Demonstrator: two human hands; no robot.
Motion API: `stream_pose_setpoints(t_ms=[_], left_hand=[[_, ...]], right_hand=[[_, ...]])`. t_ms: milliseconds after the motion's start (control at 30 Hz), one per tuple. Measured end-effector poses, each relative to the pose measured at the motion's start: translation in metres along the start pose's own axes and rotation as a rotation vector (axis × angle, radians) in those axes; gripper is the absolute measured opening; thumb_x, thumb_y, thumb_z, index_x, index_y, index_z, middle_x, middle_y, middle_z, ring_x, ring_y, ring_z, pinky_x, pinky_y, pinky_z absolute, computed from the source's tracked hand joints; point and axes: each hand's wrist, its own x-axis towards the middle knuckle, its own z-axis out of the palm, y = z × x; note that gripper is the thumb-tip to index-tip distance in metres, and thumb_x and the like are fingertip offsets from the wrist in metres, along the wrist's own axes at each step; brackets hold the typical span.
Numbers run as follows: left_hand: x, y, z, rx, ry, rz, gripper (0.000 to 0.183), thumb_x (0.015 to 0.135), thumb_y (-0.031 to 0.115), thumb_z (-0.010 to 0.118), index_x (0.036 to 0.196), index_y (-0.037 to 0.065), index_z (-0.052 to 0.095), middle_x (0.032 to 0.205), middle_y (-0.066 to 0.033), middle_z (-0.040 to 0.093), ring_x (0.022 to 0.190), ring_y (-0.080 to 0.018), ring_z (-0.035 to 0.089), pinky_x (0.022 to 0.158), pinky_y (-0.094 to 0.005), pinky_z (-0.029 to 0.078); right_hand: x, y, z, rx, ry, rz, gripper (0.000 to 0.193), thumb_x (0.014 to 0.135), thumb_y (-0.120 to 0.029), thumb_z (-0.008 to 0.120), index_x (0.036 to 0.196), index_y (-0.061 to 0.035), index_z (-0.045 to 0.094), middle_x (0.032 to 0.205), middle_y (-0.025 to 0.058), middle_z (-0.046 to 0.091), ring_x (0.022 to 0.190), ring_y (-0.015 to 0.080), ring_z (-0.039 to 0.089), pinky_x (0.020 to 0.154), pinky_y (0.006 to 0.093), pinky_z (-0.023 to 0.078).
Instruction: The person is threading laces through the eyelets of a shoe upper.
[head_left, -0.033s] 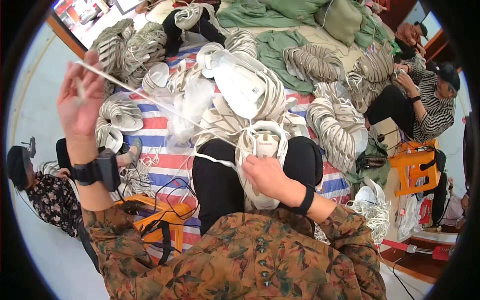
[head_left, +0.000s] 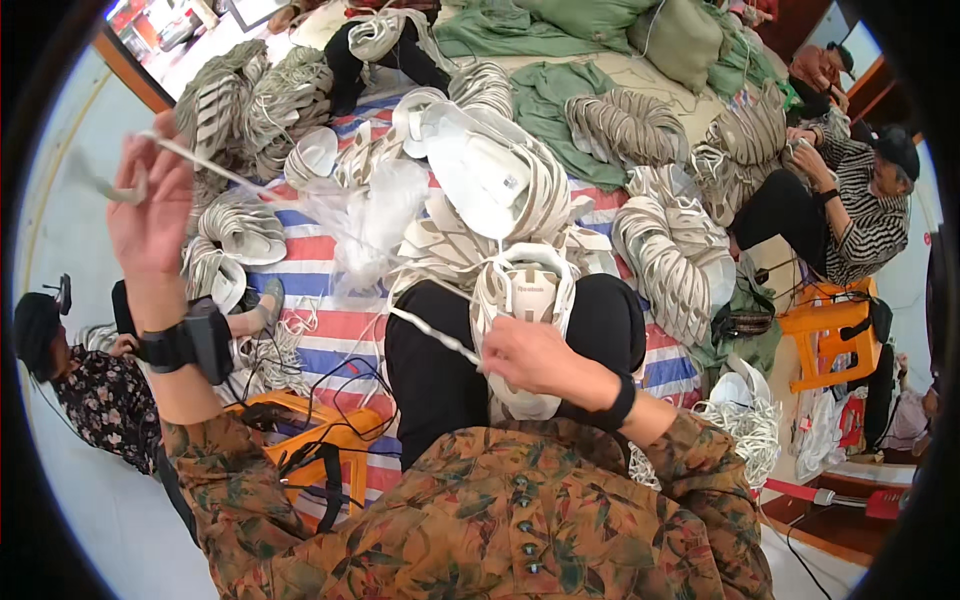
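A white and beige shoe upper point(head_left: 517, 285) lies between my knees, its tongue facing up and its toe toward me. From its left edge a white shoelace point(head_left: 420, 282) runs up and left to my raised left hand point(head_left: 152, 205). The fingers there are curled around it, somewhat blurred, and a loose end sticks out to the left. My right hand point(head_left: 540, 355) rests over the upper with closed fingertips. Another stretch of white lace point(head_left: 435, 333) enters that pinch from the left. The fingers hide part of the upper.
Bundled shoe uppers point(head_left: 500, 170) fan out ahead on the striped sheet point(head_left: 320, 335), beside a clear plastic bag point(head_left: 375, 225). More bundles point(head_left: 670, 260) lie to the right. Orange stools point(head_left: 830, 335) stand on both sides. Loose laces point(head_left: 745, 435) are heaped at right. Other people sit around.
My left hand's fingers have curled, and the loose lace end has swung out to the left. My right fingers have shifted slightly down along the upper's left side.
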Motion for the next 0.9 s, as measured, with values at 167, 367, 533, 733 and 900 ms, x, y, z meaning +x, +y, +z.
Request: stream_pose_setpoints(t_ms=[167, 367, 533, 733, 900], left_hand=[[-0.006, 0.097, -0.110, 0.089, 0.391, 0.188, 0.027, 0.099, 0.012, 0.052, 0.118, -0.007, 0.058, 0.116, -0.0178, 0.063, 0.071, -0.0159, 0.048, 0.055, -0.0264, 0.038], [-0.075, 0.151, -0.252, 0.202, 0.780, 0.042, 0.032, 0.099, 0.018, 0.054, 0.126, 0.003, 0.059, 0.118, -0.0089, 0.066, 0.068, -0.0140, 0.047, 0.055, -0.0281, 0.034], [-0.131, 0.175, -0.345, 0.769, 0.942, 0.028, 0.034, 0.102, 0.014, 0.047, 0.134, 0.005, 0.055, 0.122, -0.0048, 0.066, 0.071, -0.0125, 0.049, 0.061, -0.0253, 0.040], [-0.102, 0.089, -0.265, 0.644, 0.903, 0.328, 0.036, 0.103, 0.013, 0.046, 0.135, -0.003, 0.048, 0.115, -0.0100, 0.064, 0.089, -0.0159, 0.057, 0.073, -0.0253, 0.048], [-0.087, -0.110, -0.093, 1.665, 0.252, 0.078, 0.031, 0.097, 0.021, 0.057, 0.120, 0.002, 0.065, 0.110, -0.0040, 0.068, 0.081, -0.0107, 0.056, 0.073, -0.0229, 0.044]], right_hand=[[-0.049, -0.014, -0.101, 0.868, -0.188, -0.031, 0.023, 0.091, -0.019, 0.067, 0.079, -0.0002, 0.064, 0.069, 0.0007, 0.053, 0.070, 0.0130, 0.054, 0.062, 0.0287, 0.042], [-0.163, 0.026, -0.194, 1.274, 0.840, -0.303, 0.016, 0.101, -0.019, 0.053, 0.094, -0.0046, 0.057, 0.085, 0.0024, 0.049, 0.061, 0.0130, 0.036, 0.059, 0.0273, 0.033], [-0.284, 0.134, -0.245, 1.508, 0.926, -0.393, 0.019, 0.104, -0.019, 0.051, 0.106, -0.0015, 0.059, 0.082, 0.0001, 0.044, 0.058, 0.0078, 0.028, 0.054, 0.0250, 0.027], [-0.487, 0.293, -0.198, 1.443, 1.672, 0.312, 0.025, 0.101, -0.022, 0.059, 0.122, -0.0094, 0.063, 0.070, -0.0035, 0.044, 0.062, 0.0081, 0.038, 0.061, 0.0253, 0.034], [-0.581, 0.356, -0.114, 1.198, 1.864, 0.809, 0.032, 0.095, -0.021, 0.067, 0.125, -0.0113, 0.062, 0.087, 0.0036, 0.061, 0.082, 0.0162, 0.056, 0.083, 0.0407, 0.048]])
